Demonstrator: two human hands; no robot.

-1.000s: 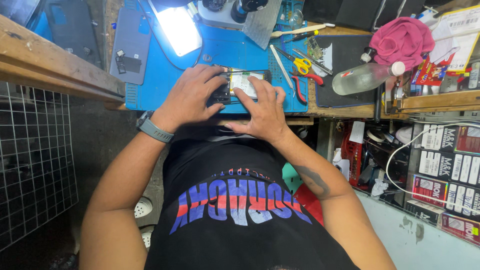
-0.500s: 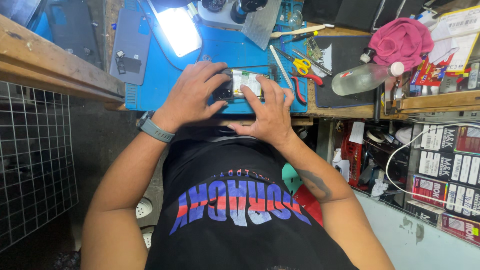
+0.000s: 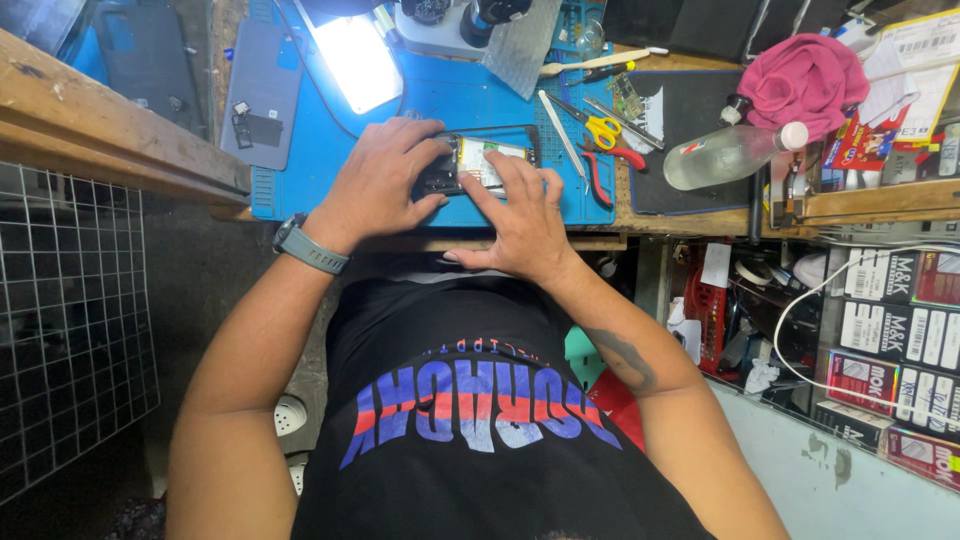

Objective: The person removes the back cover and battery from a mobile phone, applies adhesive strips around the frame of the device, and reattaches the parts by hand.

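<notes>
Item: opened phone [image 3: 480, 160], back cover off, circuit board and dark inner frame showing. It lies flat on the blue mat [image 3: 440, 100] at the near edge of the worktop [image 3: 680, 215], long axis running left to right across me

My left hand [image 3: 385, 180]: clamped over the phone's left end, fingers curled on its top edge, thumb at the near side. Grey watch [image 3: 305, 245] on that wrist

My right hand [image 3: 520, 215]: fingers spread apart, tips pressing down on the phone's right half, gripping nothing. The phone lies just ahead of this hand, away from my body

Both hands touch the phone; the left covers more of it

Near by, to the right on the mat: yellow-handled scissors [image 3: 595, 125], red-handled pliers [image 3: 605, 165]. Further right: clear plastic bottle [image 3: 725, 155] on its side, pink cloth [image 3: 805, 80]. Above: lit lamp panel [image 3: 355, 60]
</notes>
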